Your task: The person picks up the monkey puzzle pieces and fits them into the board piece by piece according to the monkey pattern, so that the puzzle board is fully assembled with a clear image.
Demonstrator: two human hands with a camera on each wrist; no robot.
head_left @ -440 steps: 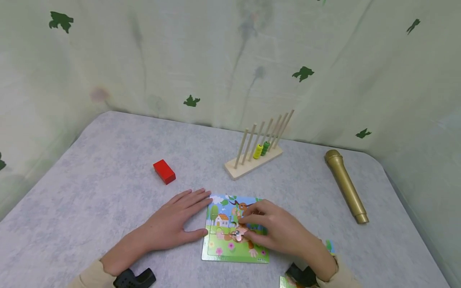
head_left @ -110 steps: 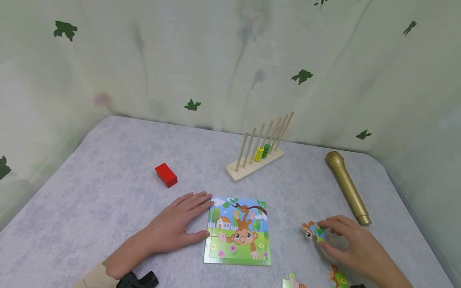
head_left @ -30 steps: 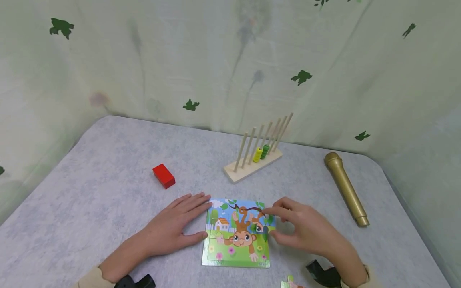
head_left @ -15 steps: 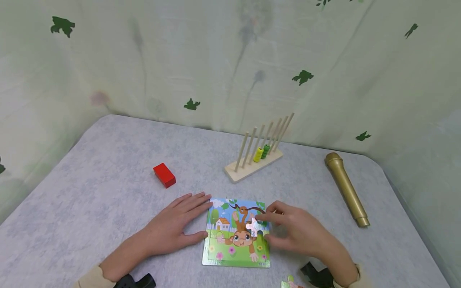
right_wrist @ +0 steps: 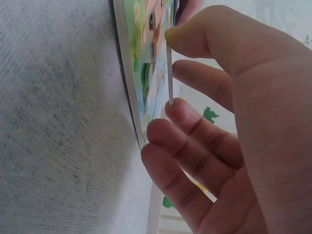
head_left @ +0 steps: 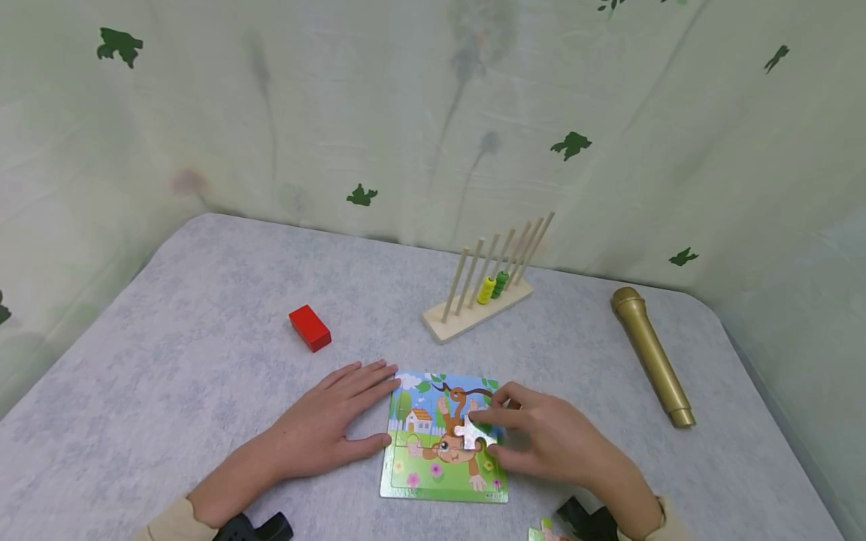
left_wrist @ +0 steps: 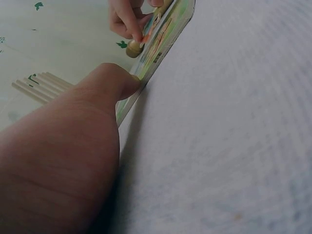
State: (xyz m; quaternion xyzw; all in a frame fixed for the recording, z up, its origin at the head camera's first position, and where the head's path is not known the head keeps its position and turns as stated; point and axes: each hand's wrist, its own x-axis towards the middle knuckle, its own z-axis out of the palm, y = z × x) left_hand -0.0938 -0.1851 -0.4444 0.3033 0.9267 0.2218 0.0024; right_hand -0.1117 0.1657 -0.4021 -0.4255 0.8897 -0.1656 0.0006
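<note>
A square jigsaw puzzle [head_left: 419, 477] with a hanging monkey, a house and flowers lies at the table's front middle. My left hand [head_left: 331, 428] lies flat on the table with straight fingers, its index fingertip and thumb tip at the puzzle's left edge. In the left wrist view the left thumb [left_wrist: 114, 83] touches that edge. Between thumb and index finger my right hand [head_left: 551, 432] pinches a puzzle piece [head_left: 473, 434], shining white with glare, over the puzzle's right half. The right wrist view shows this piece [right_wrist: 170, 78] edge-on, apart from the puzzle surface.
Another puzzle piece [head_left: 546, 532] lies at the bottom edge, partly cut off by the frame. Behind stand a wooden peg rack [head_left: 460, 323] with yellow and green beads and a red block [head_left: 310, 328]. A gold microphone [head_left: 652, 357] lies at right.
My right hand has brought the piece from the table's right side over the puzzle, then shifted it slightly left and down while turning it. The left hand stays put.
</note>
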